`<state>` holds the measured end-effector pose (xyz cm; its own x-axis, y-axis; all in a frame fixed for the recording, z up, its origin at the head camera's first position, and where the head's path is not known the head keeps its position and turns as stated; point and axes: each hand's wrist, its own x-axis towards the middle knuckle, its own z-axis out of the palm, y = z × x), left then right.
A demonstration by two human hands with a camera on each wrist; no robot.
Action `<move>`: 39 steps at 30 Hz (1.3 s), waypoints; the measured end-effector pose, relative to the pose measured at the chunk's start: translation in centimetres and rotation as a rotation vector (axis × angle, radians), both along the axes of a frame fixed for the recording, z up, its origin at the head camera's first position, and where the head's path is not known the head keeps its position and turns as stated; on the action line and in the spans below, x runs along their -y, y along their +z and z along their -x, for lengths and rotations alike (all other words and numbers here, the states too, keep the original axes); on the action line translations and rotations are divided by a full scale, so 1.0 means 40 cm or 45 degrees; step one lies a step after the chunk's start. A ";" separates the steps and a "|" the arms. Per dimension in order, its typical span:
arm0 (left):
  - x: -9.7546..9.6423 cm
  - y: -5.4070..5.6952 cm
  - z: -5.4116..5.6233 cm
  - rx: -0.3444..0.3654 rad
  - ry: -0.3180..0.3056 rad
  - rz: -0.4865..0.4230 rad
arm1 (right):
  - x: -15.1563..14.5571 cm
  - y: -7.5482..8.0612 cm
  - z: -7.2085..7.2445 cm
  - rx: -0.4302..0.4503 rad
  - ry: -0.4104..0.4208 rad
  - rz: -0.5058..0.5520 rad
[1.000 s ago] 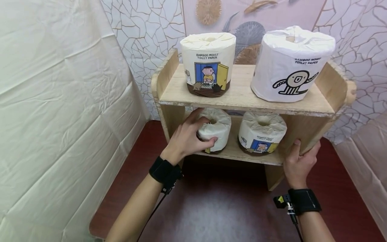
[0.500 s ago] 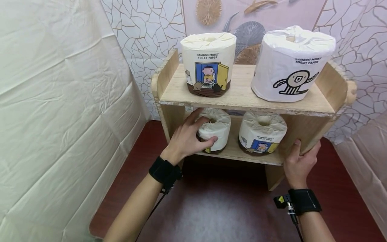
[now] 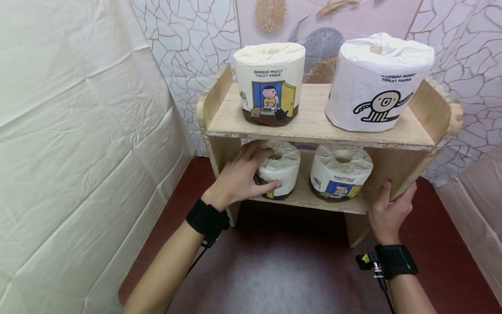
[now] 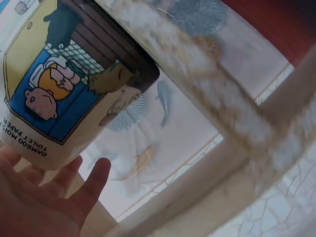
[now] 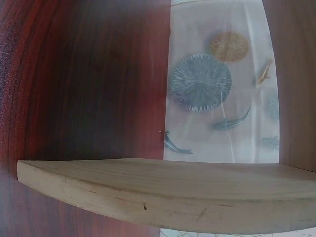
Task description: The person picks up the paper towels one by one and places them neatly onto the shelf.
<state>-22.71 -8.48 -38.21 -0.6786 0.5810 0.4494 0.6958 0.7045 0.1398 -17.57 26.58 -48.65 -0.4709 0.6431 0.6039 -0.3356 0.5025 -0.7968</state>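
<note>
A two-tier wooden shelf [image 3: 310,135] stands on the table. On its lower board, my left hand [image 3: 241,176] grips the left toilet roll [image 3: 287,176], thumb across the front and fingers curved over the top and far side. The left wrist view shows fingers spread at the paper-wrapped end of the printed roll [image 4: 64,84]. Out at the shelf's right side panel [image 3: 401,170], my right hand [image 3: 389,216] holds the panel's front edge, thumb inside, fingers outside. The right wrist view shows wooden shelf boards [image 5: 148,185] but no fingers.
Another toilet roll [image 3: 340,174] sits to the right on the lower board. Above are a cream printed roll [image 3: 270,83] and a bigger white roll [image 3: 376,91]. A dark red table [image 3: 255,279] lies beneath; a pale cloth wall [image 3: 78,144] rises at left.
My left wrist and forearm have shifted slightly left, and the fingers have shifted a little over the roll. The rolls, shelf and right hand look almost unchanged.
</note>
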 end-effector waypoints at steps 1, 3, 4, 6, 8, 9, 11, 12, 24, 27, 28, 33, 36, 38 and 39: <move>0.002 0.003 0.000 -0.004 -0.012 0.019 | 0.000 -0.001 0.001 -0.002 0.000 0.008; 0.008 0.010 -0.001 -0.012 -0.034 0.063 | 0.000 -0.003 0.000 -0.001 0.000 0.008; 0.010 0.013 -0.001 -0.023 -0.041 0.091 | 0.000 -0.005 0.000 -0.001 0.000 0.007; 0.015 0.026 -0.002 -0.048 -0.054 0.155 | 0.000 -0.005 0.000 -0.006 -0.001 0.010; 0.021 0.043 -0.003 -0.078 -0.069 0.228 | -0.001 -0.004 0.001 -0.013 0.000 0.008; 0.023 0.053 -0.004 -0.095 -0.079 0.265 | -0.001 -0.002 0.002 -0.017 0.002 0.007; 0.031 0.069 -0.004 -0.116 -0.106 0.331 | -0.001 0.000 0.002 -0.022 0.009 0.007; 0.034 0.076 -0.004 -0.120 -0.121 0.360 | -0.001 0.001 0.002 -0.021 0.011 0.004; 0.052 0.117 0.007 -0.165 -0.230 0.606 | -0.001 -0.002 -0.001 0.002 0.003 0.010; 0.052 0.126 0.008 -0.239 -0.240 0.667 | 0.002 -0.002 0.000 0.000 0.003 0.011; 0.051 0.130 0.009 -0.283 -0.243 0.694 | 0.002 -0.001 0.000 -0.002 0.003 0.012; 0.037 0.142 0.013 -0.411 -0.258 0.771 | 0.003 0.001 -0.001 -0.007 -0.013 0.016; 0.029 0.147 0.015 -0.374 -0.257 0.784 | 0.002 0.001 -0.002 -0.002 -0.014 0.019; 0.025 0.150 0.019 -0.367 -0.257 0.798 | 0.002 0.001 -0.002 0.001 -0.011 0.021; 0.024 0.152 0.021 -0.372 -0.259 0.810 | 0.002 0.002 -0.002 0.001 -0.013 0.022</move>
<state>-23.54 -9.44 -32.14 -0.4334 0.8919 0.1290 0.7678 0.4404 -0.4654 -17.49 26.50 -48.58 -0.4650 0.6581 0.5922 -0.3297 0.4920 -0.8057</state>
